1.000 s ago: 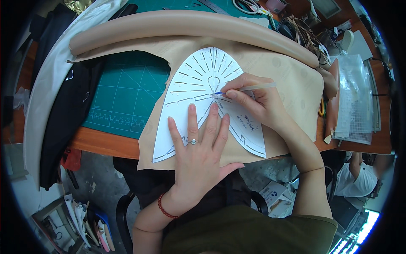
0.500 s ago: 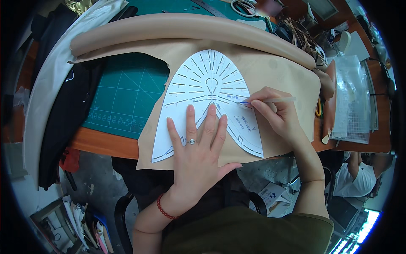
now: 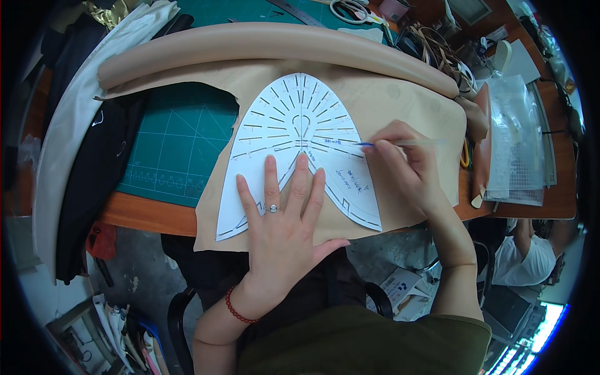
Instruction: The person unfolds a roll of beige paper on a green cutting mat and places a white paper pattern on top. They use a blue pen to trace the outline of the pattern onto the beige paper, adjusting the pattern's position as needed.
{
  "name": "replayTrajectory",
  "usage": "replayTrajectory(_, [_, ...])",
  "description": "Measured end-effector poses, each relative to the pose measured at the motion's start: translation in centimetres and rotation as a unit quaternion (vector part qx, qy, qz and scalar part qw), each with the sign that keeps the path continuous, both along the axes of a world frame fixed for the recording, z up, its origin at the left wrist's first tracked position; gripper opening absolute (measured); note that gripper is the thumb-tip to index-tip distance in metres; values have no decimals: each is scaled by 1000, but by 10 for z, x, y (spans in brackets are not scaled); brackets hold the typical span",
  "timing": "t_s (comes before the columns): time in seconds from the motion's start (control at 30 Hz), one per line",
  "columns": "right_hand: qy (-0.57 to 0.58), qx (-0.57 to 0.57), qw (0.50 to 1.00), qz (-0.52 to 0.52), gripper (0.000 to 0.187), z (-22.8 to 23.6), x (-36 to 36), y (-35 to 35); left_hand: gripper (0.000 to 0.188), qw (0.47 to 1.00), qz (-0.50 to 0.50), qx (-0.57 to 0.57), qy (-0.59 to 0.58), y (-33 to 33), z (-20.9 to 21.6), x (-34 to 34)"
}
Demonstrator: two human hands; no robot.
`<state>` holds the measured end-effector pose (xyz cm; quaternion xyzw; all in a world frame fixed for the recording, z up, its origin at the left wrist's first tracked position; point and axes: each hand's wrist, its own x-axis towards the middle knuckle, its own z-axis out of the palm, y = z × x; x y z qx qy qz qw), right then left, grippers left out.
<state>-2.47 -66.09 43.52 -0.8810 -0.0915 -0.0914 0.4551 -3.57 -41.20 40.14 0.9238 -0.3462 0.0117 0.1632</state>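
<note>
A white paper pattern (image 3: 269, 128) with a rounded top, two lower lobes and radiating slots lies on a tan sheet of leather (image 3: 406, 106). My left hand (image 3: 281, 219) rests flat over its lower left lobe, fingers spread and pressing the paper against the leather. In my right hand (image 3: 409, 165) I pinch a thin, clear pen refill (image 3: 367, 144) with a blue tip. That tip is at the pattern's right edge, close to a slot; whether it touches the paper I cannot tell. Blue handwriting shows on the right lobe.
The leather's rolled part (image 3: 275, 44) runs across the back. Under it lies a green cutting mat (image 3: 181, 144) on a wooden table (image 3: 150, 214). A metal ruler (image 3: 294, 11) and scissors (image 3: 349, 11) lie beyond. Clear plastic sheets (image 3: 512, 140) are at the right; white fabric (image 3: 69, 144) hangs left.
My right hand has drawn the refill's tip slightly outward, from on the pattern toward its right edge. My left hand stays on the same lobe. The whole view has shifted a little.
</note>
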Motion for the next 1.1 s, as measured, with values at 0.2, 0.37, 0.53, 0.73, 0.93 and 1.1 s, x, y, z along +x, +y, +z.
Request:
replayTrajectory(0.2, [-1,-19,996,81,6,-4,32,31,114,1000,1,0,0,-1,-1,0])
replayTrajectory(0.37, [-12,-50,995,85,7,-1,23,20,112,1000,2,-6,2,0,0,0])
replayTrajectory(0.53, [32,12,999,41,9,-4,14,8,111,1000,0,1,-2,-1,2,-1])
replayTrajectory(0.73, [26,42,998,36,11,-10,42,24,107,999,-47,4,18,-6,17,13])
replayTrajectory(0.93, [19,-23,999,45,10,-9,40,21,104,998,-59,-22,19,-7,12,17])
replayTrajectory(1.1, [38,14,999,0,10,-3,18,2,103,998,-59,-13,18,-9,14,17])
